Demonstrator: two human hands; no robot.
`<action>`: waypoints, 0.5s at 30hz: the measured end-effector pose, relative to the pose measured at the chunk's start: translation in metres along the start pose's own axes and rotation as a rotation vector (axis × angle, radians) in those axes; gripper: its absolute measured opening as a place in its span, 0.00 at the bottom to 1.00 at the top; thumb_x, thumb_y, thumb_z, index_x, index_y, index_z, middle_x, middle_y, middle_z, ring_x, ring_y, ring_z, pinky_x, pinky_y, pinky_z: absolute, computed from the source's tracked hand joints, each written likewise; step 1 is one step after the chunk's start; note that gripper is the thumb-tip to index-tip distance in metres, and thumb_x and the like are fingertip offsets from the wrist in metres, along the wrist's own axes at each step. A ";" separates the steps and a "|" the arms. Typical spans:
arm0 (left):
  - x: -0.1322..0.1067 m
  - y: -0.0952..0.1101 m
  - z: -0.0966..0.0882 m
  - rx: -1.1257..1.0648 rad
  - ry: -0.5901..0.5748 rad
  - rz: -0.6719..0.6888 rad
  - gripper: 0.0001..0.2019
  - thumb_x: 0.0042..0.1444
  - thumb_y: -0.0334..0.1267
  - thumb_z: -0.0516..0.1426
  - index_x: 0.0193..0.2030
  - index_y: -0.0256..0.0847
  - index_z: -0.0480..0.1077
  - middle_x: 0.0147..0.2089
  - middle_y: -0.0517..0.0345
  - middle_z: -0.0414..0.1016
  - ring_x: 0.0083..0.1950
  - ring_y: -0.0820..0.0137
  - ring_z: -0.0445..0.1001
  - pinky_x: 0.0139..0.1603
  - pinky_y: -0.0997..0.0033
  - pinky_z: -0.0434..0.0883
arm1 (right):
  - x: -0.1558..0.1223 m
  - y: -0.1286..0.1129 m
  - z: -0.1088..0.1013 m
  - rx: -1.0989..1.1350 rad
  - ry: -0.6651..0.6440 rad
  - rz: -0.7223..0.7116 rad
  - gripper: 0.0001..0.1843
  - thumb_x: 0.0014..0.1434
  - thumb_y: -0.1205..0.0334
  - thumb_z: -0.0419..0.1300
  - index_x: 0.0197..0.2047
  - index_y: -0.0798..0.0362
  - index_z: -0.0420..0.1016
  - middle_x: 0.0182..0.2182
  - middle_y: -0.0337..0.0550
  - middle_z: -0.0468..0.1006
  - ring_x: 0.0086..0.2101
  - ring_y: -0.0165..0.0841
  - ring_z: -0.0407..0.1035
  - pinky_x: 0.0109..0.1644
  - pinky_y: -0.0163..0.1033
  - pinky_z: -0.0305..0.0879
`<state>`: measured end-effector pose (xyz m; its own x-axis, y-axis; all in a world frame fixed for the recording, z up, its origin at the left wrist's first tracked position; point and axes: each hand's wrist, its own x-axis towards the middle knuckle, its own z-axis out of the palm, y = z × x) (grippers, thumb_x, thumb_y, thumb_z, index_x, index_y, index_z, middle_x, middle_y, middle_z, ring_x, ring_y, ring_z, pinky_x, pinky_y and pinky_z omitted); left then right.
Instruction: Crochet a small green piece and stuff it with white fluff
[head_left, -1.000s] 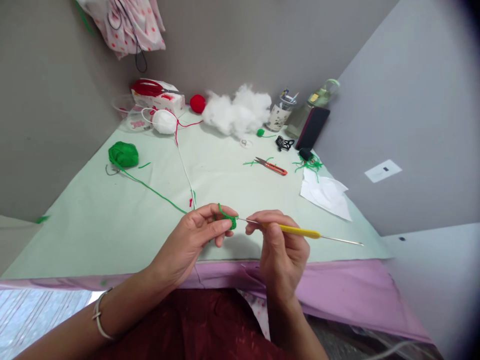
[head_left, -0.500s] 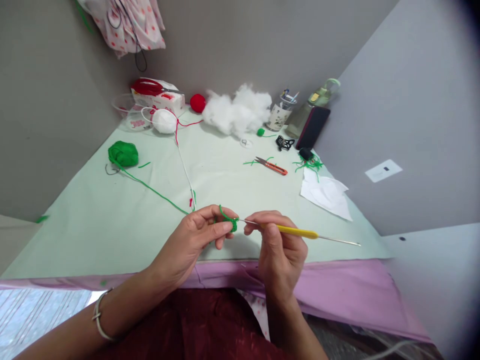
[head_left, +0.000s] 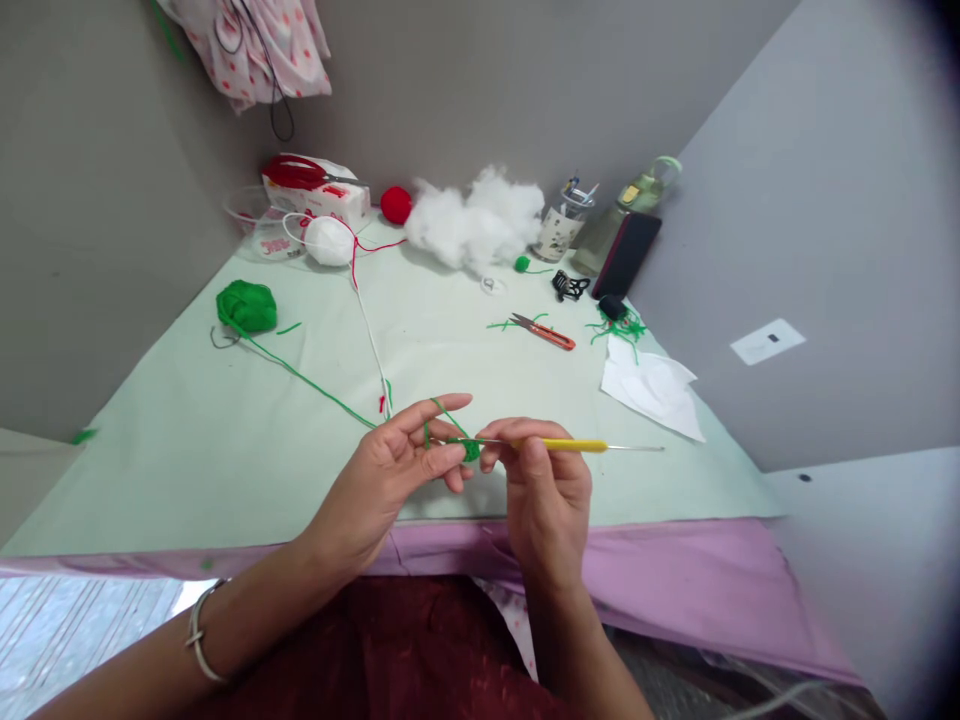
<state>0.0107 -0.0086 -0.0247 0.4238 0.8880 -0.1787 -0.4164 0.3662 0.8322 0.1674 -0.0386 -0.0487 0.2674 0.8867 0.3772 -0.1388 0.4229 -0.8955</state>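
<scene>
My left hand (head_left: 394,465) pinches a small green crochet piece (head_left: 470,450) between thumb and fingers. Its index finger is stretched out, with green yarn (head_left: 450,412) looped over it and running down to the piece. In my right hand (head_left: 547,490) is a crochet hook (head_left: 574,445) with a yellow handle, held between thumb and fingers. The hook's thin metal end meets the green piece; its tip cannot be made out among the stitches. From my left hand the yarn trails back to a green yarn ball (head_left: 247,306) at the left of the table.
Orange thread snips (head_left: 544,332) lie ahead on the table (head_left: 450,350), near a black claw clip (head_left: 570,287). White stuffing (head_left: 476,220), a red yarn ball (head_left: 396,205) and a white yarn ball (head_left: 330,242) sit farther back. White paper (head_left: 651,388) lies to the right.
My right hand and the hook have shifted left, and the hook lies more level. My left index finger has lifted and straightened, drawing the yarn tighter.
</scene>
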 end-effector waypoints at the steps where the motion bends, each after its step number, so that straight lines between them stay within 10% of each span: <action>1: 0.000 0.000 0.000 0.004 0.006 0.006 0.20 0.59 0.36 0.70 0.58 0.44 0.80 0.35 0.64 0.78 0.33 0.75 0.76 0.43 0.71 0.72 | 0.001 0.000 0.000 0.009 0.004 0.008 0.11 0.73 0.58 0.59 0.42 0.49 0.83 0.38 0.43 0.85 0.30 0.30 0.76 0.37 0.38 0.76; 15: -0.004 0.000 0.001 0.184 0.113 0.108 0.19 0.57 0.37 0.71 0.56 0.47 0.81 0.36 0.64 0.75 0.34 0.73 0.75 0.41 0.71 0.73 | -0.009 -0.015 -0.004 -0.407 -0.117 -0.296 0.15 0.74 0.68 0.53 0.51 0.45 0.80 0.40 0.43 0.85 0.41 0.37 0.80 0.45 0.46 0.77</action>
<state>0.0096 -0.0123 -0.0234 0.2880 0.9485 -0.1318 -0.2969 0.2193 0.9294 0.1707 -0.0537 -0.0398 0.1274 0.7651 0.6312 0.3151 0.5722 -0.7571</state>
